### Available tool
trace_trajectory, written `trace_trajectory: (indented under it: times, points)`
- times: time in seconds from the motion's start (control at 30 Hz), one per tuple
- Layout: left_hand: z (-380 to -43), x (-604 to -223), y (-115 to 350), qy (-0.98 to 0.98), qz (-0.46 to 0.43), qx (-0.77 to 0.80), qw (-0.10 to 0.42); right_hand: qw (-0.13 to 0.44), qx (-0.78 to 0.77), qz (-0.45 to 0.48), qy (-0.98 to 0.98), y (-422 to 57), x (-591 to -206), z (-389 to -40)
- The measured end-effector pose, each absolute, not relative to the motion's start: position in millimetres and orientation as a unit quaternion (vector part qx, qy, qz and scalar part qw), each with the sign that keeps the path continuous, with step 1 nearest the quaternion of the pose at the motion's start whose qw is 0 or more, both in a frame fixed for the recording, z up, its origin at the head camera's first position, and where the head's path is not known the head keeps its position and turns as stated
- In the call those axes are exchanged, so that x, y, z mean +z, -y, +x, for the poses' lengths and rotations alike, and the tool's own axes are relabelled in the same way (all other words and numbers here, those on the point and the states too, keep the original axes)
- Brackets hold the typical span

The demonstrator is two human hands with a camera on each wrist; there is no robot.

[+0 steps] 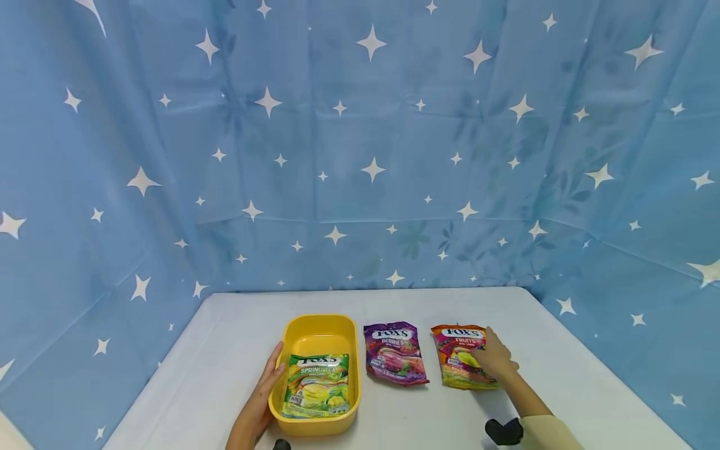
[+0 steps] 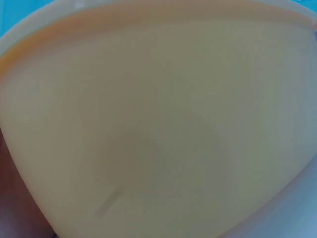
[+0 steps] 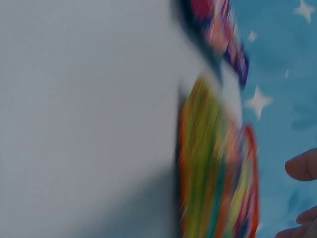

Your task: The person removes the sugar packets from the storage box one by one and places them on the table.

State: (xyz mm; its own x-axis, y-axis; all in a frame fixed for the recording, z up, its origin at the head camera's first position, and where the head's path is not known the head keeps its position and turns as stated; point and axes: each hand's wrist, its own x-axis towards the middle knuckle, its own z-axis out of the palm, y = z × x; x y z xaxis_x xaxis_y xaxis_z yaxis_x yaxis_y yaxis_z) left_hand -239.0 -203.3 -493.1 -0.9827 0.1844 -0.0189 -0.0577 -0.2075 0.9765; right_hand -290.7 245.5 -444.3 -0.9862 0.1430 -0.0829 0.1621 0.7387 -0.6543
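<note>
A yellow plastic tub [image 1: 358, 369] stands at the table's left front, with a green Fox's Spring Tea candy bag [image 1: 316, 387] lying inside. Along the tub's left side rests my left hand [image 1: 262, 392], its fingers straight against the wall. The tub's pale outer wall [image 2: 173, 109] fills the left wrist view. On the right lies an orange and yellow Fox's Fruits candy bag [image 1: 458, 357], with my right hand [image 1: 496, 359] over its right edge. In the blurred right wrist view, fingertips [image 3: 302, 166] show spread, apart from the striped bag [image 3: 213, 173].
A purple Fox's Berries candy bag [image 1: 395, 355] lies between the tub and the Fruits bag. The white table [image 1: 416, 415] backs onto a blue curtain [image 1: 360, 137] with white stars, which also closes off both sides.
</note>
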Motion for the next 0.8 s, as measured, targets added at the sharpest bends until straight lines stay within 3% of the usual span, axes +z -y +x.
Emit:
trace_trajectory:
  times: [0.57,0.8]
  points:
    - [-239.8,-492.3,207.0,-0.630,0.054,0.771,0.075,0.131,-0.626,-0.082,-0.764,-31.3,-396.3,-242.4]
    - [-239.9,-494.7,206.6,-0.630,0.055,0.771,0.076,0.210,-0.674,-0.027,-0.708,5.1,-418.0,-240.3]
